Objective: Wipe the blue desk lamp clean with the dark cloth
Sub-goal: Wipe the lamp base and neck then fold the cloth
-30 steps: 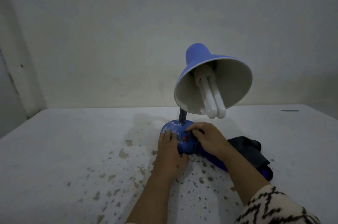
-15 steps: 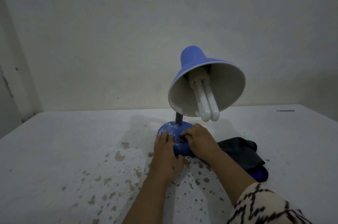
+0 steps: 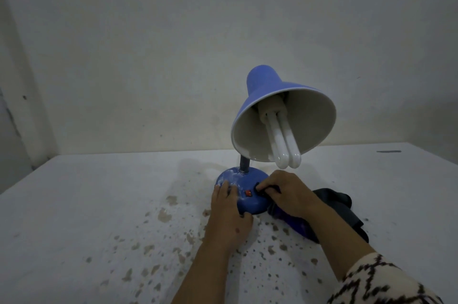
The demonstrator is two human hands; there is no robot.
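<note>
Blue desk lamp (image 3: 250, 192) upright on speckled white table (image 3: 99, 217); left hand (image 3: 229, 214) flat, fingers spread against its base; right hand (image 3: 287, 194) fingers pinching dark cloth (image 3: 347, 209) onto base.

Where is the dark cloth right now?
The dark cloth lies on the white table right of the lamp base, bunched under the right hand, which presses one end onto the base.

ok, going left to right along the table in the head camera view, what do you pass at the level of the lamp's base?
Left hand → red switch on the lamp base → right hand → dark cloth.
</note>
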